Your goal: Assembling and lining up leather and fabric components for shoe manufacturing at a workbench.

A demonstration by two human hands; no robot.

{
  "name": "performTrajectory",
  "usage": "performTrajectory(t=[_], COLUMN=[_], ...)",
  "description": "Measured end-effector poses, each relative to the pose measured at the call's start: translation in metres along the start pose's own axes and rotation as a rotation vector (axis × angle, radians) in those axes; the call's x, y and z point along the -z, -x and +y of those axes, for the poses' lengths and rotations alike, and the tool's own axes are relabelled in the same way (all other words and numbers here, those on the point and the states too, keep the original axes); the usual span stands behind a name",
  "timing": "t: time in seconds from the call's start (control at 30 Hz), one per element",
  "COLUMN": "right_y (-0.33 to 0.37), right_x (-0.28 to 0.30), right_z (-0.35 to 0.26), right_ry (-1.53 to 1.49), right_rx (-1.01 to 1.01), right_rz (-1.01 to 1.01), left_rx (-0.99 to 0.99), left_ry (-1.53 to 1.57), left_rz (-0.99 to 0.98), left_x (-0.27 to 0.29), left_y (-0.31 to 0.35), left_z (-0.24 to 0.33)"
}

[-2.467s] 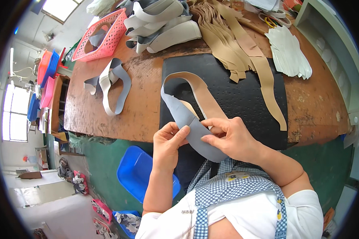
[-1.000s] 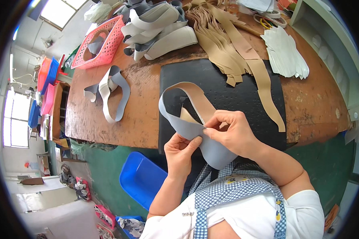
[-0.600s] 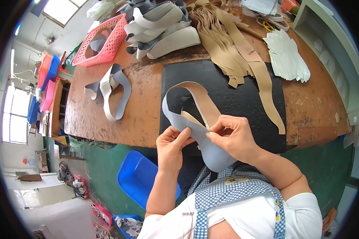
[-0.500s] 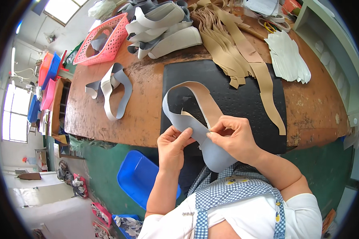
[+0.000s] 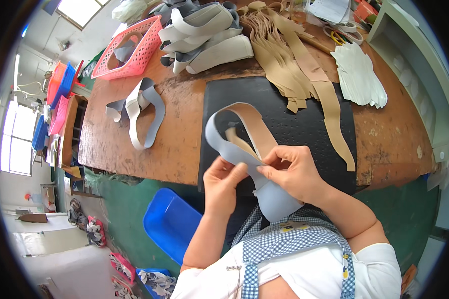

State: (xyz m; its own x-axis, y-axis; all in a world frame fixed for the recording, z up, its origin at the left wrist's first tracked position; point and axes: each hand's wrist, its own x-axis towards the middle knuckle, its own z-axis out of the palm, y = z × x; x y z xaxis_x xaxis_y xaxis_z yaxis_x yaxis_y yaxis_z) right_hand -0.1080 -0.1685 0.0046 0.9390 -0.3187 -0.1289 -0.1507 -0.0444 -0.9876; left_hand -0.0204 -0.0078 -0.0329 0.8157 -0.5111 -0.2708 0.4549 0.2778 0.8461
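A looped strip (image 5: 277,197), blue-grey on one face and tan on the other, is held over the near edge of a black mat (image 5: 229,92). My right hand (image 5: 295,172) pinches it between thumb and fingertips where its layers meet. On the other side of that spot, my left hand (image 5: 223,182) has its thumb on the blue-grey face, fingers curled behind and partly hidden. Inside the loop a narrow tan piece (image 5: 239,141) stands up. The strip's lower part hangs down toward my checked apron (image 5: 279,236).
Tan strips (image 5: 279,70) lie fanned across the mat's far side, beside white pieces (image 5: 361,74). Behind are stacked grey-white bands (image 5: 199,30) and a pink basket (image 5: 127,55). Another grey-white band (image 5: 144,114) lies left on the wooden table (image 5: 179,154). Below stands a blue tub (image 5: 169,224).
My left hand has slid slightly right along the strip, closer to my right hand. The narrow tan piece inside the loop shows more now. The strip's lower part has shifted a little down and right.
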Motion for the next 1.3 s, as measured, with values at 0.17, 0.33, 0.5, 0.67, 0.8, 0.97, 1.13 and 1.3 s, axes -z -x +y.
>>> performTrajectory(t=[0.17, 0.33, 0.5, 0.67, 0.8, 0.97, 1.13, 1.3], right_y=[0.006, 0.004, -0.003, -0.013, -0.01, -0.014, -0.014, -0.018], right_x=[-0.005, -0.003, -0.002, -0.003, -0.001, -0.005, -0.006, -0.011], right_z=[0.005, 0.003, -0.006, -0.002, 0.004, -0.001, -0.005, -0.004], right_ry=[-0.049, -0.043, -0.031, -0.038, -0.069, -0.087, -0.074, -0.053], right_rx=[0.023, -0.038, -0.047, -0.033, -0.078, -0.073, -0.026, 0.044], right_rz=[0.065, -0.005, -0.032, -0.06, -0.092, -0.077, -0.082, -0.058], left_rx=[0.013, 0.009, -0.044, -0.167, -0.131, -0.086, -0.118, -0.103], left_ry=[0.032, -0.014, -0.089, -0.216, -0.17, -0.198, -0.182, -0.224], left_rz=[0.03, 0.056, 0.04, 0.022, 0.074, -0.005, 0.04, 0.039], left_x=[0.008, 0.011, 0.004, 0.001, 0.006, 0.008, 0.007, 0.005], left_y=[-0.007, -0.007, -0.002, 0.002, -0.003, -0.003, -0.006, -0.006], left_z=[0.011, 0.012, 0.014, 0.015, 0.026, 0.025, 0.029, 0.032])
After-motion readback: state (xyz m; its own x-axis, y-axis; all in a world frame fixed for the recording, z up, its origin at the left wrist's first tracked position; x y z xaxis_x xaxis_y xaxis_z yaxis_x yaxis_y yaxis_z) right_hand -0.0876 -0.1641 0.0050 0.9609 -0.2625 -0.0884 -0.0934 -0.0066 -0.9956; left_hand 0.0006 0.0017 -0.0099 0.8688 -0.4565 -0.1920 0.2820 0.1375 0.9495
